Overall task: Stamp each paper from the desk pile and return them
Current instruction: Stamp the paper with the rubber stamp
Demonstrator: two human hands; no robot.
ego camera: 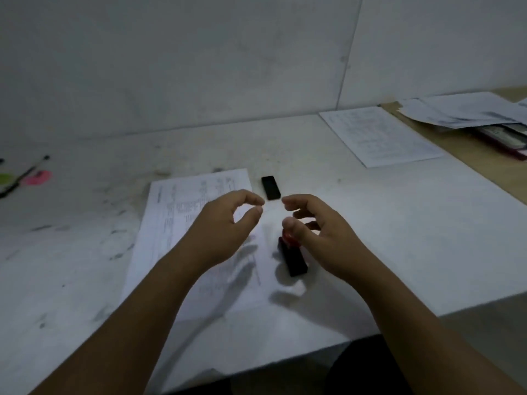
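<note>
Paper point(171, 223) lay near the counter's point(399, 238) front edge, with a black stamp point(293, 259) at its right side. Left grip point(225, 223) and right grip point(319, 232) hovered over them, fingers loosely curled and holding nothing, the right thumb above the stamp's red end.

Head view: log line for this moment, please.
left hand: over paper, empty | right hand: thumb at stamp, grip unclear | cap: on desk, apart from stamp | pile: far right

Print on the paper point(166, 223) blurs beyond reading
</note>
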